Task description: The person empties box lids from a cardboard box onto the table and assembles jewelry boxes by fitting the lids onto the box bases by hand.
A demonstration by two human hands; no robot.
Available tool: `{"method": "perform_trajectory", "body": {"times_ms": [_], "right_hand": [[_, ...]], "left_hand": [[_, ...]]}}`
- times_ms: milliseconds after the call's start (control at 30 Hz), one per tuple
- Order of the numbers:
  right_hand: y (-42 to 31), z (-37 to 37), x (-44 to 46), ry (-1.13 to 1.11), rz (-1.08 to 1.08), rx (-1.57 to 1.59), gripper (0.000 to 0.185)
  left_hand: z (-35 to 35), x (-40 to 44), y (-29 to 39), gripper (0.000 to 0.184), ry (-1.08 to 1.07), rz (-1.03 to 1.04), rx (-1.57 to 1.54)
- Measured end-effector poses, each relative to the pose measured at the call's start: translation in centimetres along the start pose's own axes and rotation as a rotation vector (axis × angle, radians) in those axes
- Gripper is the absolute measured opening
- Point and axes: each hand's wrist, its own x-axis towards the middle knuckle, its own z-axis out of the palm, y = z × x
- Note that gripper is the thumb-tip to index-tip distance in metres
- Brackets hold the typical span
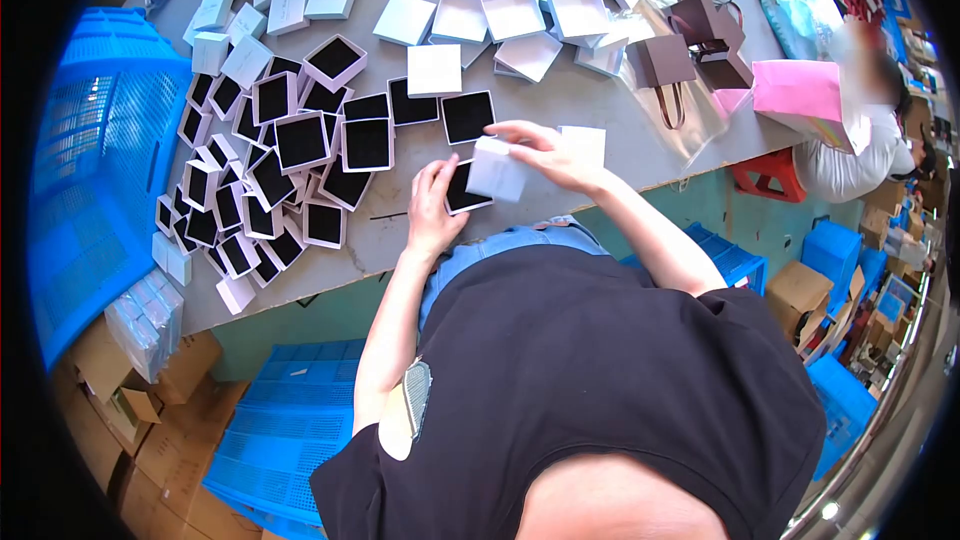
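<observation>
Bare tabletop (375, 240) separates left hand (432, 212) from piled boxes (270, 178).

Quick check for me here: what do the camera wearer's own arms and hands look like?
Left grip and right grip are ungloved human hands. Wrists and forearms are uncovered, with no watch visible. The black top has short sleeves.

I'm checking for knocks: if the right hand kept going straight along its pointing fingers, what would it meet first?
Probably the open black-lined box just beyond the fingertips of the right hand, though it may pass above; height is unclear.
</observation>
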Motion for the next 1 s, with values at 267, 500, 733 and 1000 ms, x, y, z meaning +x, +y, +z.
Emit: {"method": "perform_trajectory", "body": {"times_ms": [267, 500, 733, 1000], "right_hand": [[4.1, 3.8, 1.0, 0.183, -0.392, -0.852, 0.048], [4.1, 3.1, 0.7, -0.008, -0.452, -0.947, 0.069], [2.9, 4.1, -1.0, -0.038, -0.509, -1.132, 0.060], [4.9, 4.1, -0.9, 0.006, -0.467, -1.194, 0.063]], "left_hand": [[2.7, -0.4, -1.2, 0.109, 0.104, -0.060, -0.134], [2.8, -0.3, -1.1, 0.110, 0.097, -0.123, -0.081], [2.9, -0.3, -1.9, 0.111, 0.090, -0.047, -0.079], [0.5, -0.2, 0.5, 0.103, 0.096, 0.092, -0.021]]}}
